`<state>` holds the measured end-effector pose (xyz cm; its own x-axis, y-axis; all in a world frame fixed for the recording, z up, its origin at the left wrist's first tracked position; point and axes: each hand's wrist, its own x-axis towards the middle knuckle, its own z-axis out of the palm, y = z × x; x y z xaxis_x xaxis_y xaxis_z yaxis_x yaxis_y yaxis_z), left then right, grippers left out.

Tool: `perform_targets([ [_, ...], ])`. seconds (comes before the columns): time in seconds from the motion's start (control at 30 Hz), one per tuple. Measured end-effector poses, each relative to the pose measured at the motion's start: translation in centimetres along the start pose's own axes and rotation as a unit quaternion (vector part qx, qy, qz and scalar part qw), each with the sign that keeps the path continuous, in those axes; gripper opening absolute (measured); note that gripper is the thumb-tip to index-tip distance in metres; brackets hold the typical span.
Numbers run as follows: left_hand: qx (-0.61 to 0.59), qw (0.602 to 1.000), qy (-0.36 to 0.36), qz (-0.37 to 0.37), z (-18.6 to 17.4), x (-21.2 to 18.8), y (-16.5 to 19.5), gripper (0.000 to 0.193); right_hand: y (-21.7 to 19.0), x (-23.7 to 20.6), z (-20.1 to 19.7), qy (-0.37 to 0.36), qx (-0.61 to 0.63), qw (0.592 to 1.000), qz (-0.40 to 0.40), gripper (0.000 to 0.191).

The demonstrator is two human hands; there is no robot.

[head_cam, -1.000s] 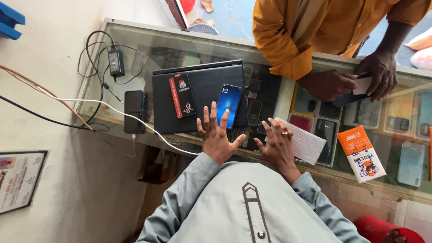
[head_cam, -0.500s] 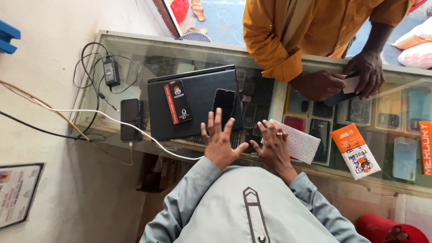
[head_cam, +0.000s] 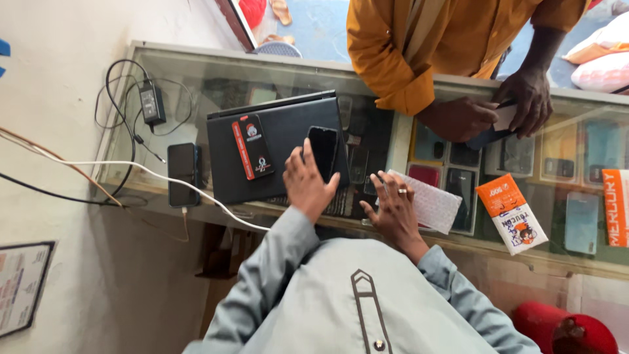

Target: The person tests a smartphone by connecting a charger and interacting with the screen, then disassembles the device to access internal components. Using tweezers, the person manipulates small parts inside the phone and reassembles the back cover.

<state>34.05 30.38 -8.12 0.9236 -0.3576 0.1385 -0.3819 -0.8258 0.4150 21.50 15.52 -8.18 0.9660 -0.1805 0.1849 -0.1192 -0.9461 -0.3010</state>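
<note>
Now left hand (head_cam: pixel 308 187) touches dark phone (head_cam: pixel 323 151) (long axis pointing away), right hand (head_cam: pixel 393 210) flat nearby.

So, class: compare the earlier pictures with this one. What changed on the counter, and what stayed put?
The phone on the closed laptop had a lit blue screen; it is now dark. The left hand, earlier spread flat with fingers wide, has drawn its fingers together beside the phone. The right hand still rests by the bubble-wrap pouch. Laptop, charger, second phone and orange packet stayed put.
</note>
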Motion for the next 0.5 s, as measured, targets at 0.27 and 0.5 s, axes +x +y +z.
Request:
perform_targets([
  [0.27,0.105,0.987,-0.102,-0.061,0.1,4.7,2.5,0.112,0.3,0.1,0.1,0.012,0.015,1.000,-0.005,0.068],
  [0.5,0.131,0.983,-0.109,-0.067,1.3,4.9,2.3,0.112,1.0,0.2,1.0,0.004,0.015,1.000,0.010,0.069],
])
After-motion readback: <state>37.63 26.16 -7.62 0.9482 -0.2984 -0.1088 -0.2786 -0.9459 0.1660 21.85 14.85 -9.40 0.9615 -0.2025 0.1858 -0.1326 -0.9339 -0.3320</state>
